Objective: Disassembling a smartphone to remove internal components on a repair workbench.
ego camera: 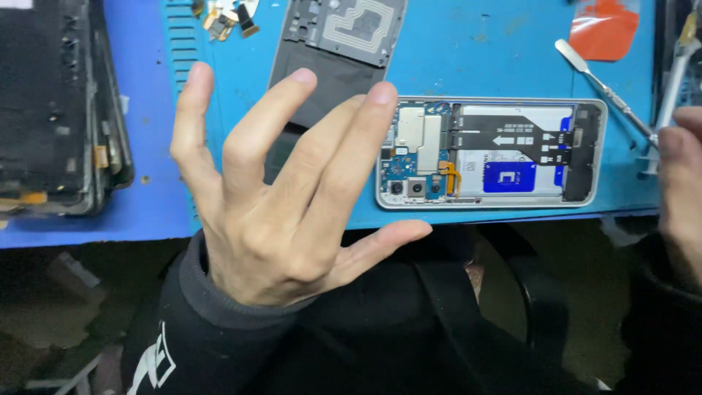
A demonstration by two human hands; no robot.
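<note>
My left hand [281,190] hovers over the near edge of the blue work mat [482,51], fingers spread wide and holding nothing. Just right of its fingertips lies an opened phone [491,153], back cover off, showing its circuit board, battery and black flex cable. My right hand [684,183] is at the frame's right edge, fingers curled by the handle end of a metal spudger [603,84]; whether it grips the tool is unclear. A dark back panel with a coil [333,51] lies behind my left hand, partly hidden by it.
A stack of dark phone screens and frames [58,110] sits at the left. Small flex parts [227,18] lie at the mat's top. An orange-red film piece [603,29] rests top right. A white tool [676,80] stands along the right edge. A black sleeve and a stool sit below the table.
</note>
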